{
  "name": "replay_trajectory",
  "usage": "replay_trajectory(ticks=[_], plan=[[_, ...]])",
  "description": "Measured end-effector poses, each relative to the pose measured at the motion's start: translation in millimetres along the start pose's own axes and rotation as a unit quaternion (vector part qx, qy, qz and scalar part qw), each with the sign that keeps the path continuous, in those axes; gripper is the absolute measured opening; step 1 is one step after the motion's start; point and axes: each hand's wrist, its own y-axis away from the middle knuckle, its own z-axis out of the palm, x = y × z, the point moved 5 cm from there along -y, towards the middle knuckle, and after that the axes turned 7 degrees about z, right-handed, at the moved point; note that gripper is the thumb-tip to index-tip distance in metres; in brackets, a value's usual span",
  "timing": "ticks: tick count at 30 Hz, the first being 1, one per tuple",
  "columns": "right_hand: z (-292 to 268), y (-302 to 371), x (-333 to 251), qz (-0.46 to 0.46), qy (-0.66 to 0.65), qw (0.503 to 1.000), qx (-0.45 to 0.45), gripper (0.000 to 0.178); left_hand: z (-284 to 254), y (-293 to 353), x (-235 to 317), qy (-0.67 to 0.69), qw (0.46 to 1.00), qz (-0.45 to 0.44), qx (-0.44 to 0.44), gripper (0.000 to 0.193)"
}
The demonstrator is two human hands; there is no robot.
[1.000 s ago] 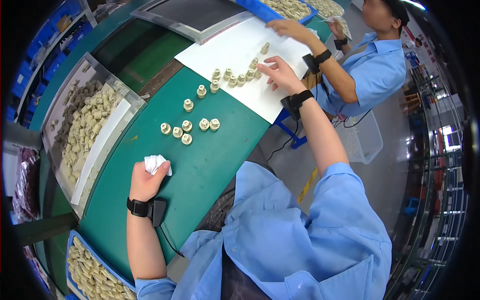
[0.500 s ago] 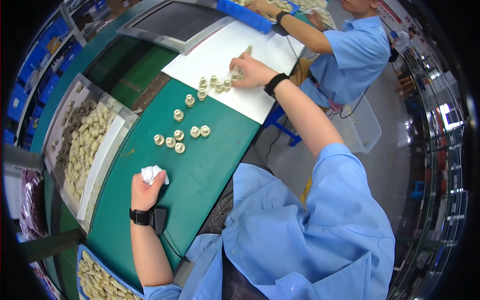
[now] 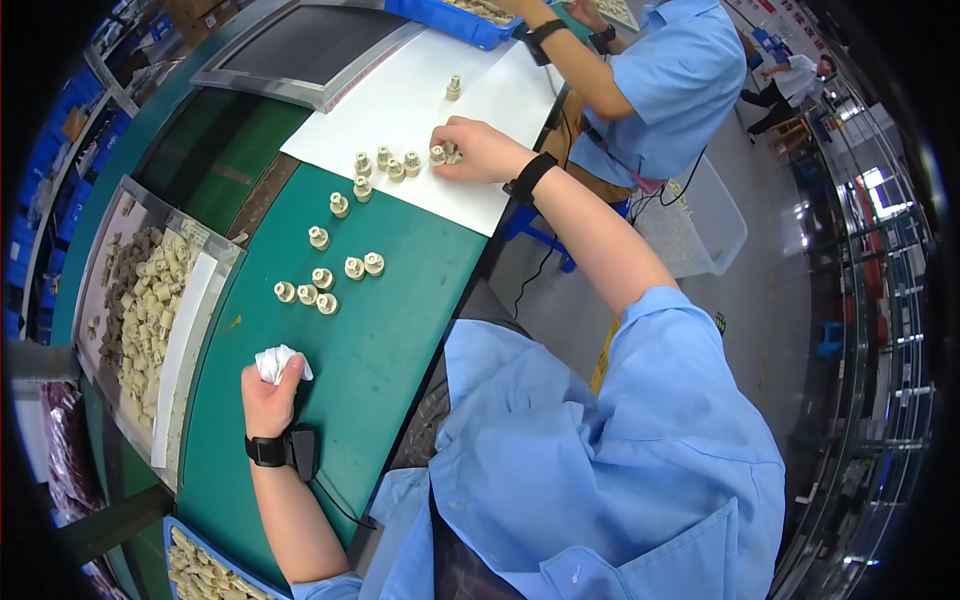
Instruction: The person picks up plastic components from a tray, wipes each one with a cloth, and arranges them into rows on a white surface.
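Observation:
My left hand (image 3: 268, 408) is closed round a crumpled white cloth (image 3: 281, 364) above the green table's near left part. My right hand (image 3: 487, 153) reaches over the white sheet (image 3: 465, 205), its fingers curled round small beige stepped plastic fittings (image 3: 438, 156); how many is hidden. Just left of it, several upright fittings (image 3: 396, 171) form a cluster at the sheet's edge. One fitting (image 3: 453, 88) stands alone farther back on the sheet. Scattered over the green tabletop (image 3: 375, 330) are more fittings (image 3: 322, 279), between my two hands.
A clear-walled tray (image 3: 186, 365) heaped with beige parts lies left. Blue trays of parts stand near my left elbow (image 3: 180, 575) and at the far end (image 3: 470, 28). A co-worker (image 3: 665, 90) works beyond my right arm. A translucent bin (image 3: 715, 230) sits beside the table.
The whole view has shifted, so the table and fittings appear farther left. The lone fitting now shows fully, apart from my right hand. My left hand still holds the cloth.

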Motion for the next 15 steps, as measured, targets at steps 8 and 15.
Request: replay_trajectory(ticks=[8,15], plan=[[1,5,2,-0.012,0.011,0.999,0.028,0.039,1,-2,-2,0.010,1.000,0.017,0.014,0.023],[-45,-23,63,0.144,-0.254,0.954,0.063,0.056,2,-2,2,0.006,1.000,0.016,-0.001,0.022]])
